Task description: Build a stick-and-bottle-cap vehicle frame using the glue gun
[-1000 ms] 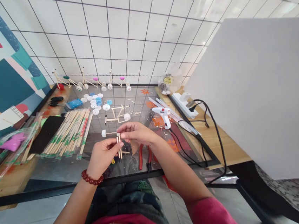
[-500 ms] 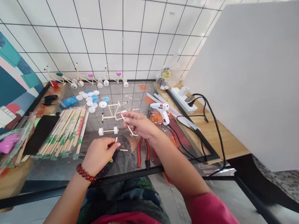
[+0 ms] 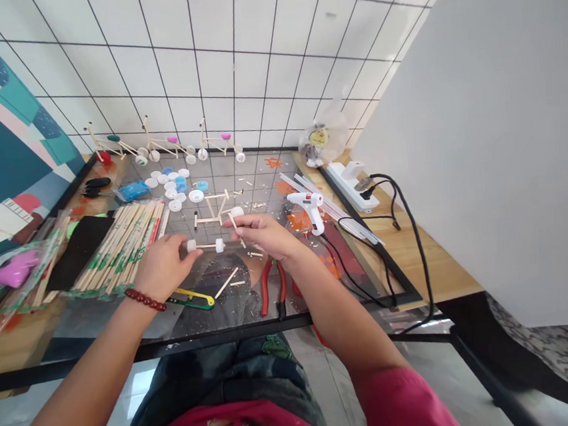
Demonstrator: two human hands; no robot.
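Note:
On the glass tabletop (image 3: pixel 268 308) lies a wooden axle with white plastic wheels (image 3: pixel 204 246). My left hand (image 3: pixel 163 268) is at its left wheel, fingers touching or just under it. My right hand (image 3: pixel 261 235) pinches a thin wooden stick (image 3: pixel 236 229) between thumb and fingers, a little above the axle's right end. Behind that hand stands a wooden stick frame with a white wheel (image 3: pixel 211 213), not touched by either hand. Loose stick pieces (image 3: pixel 226 283) lie below the axle.
A white glue gun (image 3: pixel 308 209) lies right of my right hand, with red-handled pliers (image 3: pixel 271 284) below it. A yellow-green cutter (image 3: pixel 192 300) lies near the table's front edge. Bundled chopsticks (image 3: pixel 117 249) fill the left side. Small stick bicycles (image 3: pixel 167 147) and white caps (image 3: pixel 160 182) stand behind.
My left hand has moved left to the axle's wheel and no longer shows a short stick. The stick in my right hand now stands more upright. A cutter has come into view.

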